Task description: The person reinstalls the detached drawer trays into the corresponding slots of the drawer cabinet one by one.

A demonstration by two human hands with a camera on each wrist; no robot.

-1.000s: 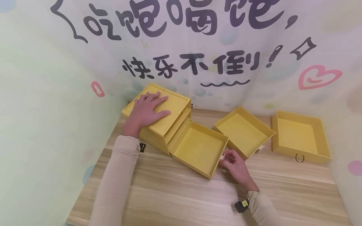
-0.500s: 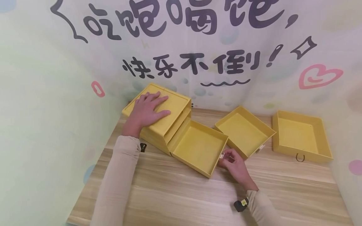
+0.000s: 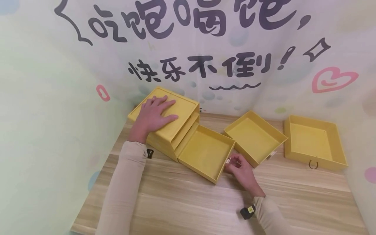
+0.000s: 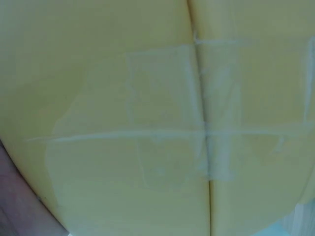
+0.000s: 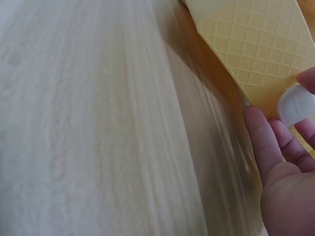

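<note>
My left hand [image 3: 154, 114] lies with its fingers spread on top of a yellow drawer cabinet [image 3: 185, 109]. In the left wrist view the cabinet's side [image 4: 98, 187] fills most of the picture, with clear tape [image 4: 162, 93] across a seam. A yellow drawer [image 3: 205, 151] sits partly in the cabinet's lowest slot, and slots above it stand without drawers. At the drawer's front, my right hand [image 3: 242, 169] pinches its small white handle [image 5: 296, 105]. A waffle pattern covers the drawer's front face [image 5: 256, 44] in the right wrist view.
Two more yellow drawers, one turned at an angle [image 3: 254, 137] and one farther right [image 3: 309, 140], rest on the wooden table [image 3: 176, 202]. A printed wall sheet [image 3: 188, 75] rises right behind the table.
My right hand has moved slightly left, and the drawer with it has slid a little farther into the cabinet. The left hand keeps its place on top.
</note>
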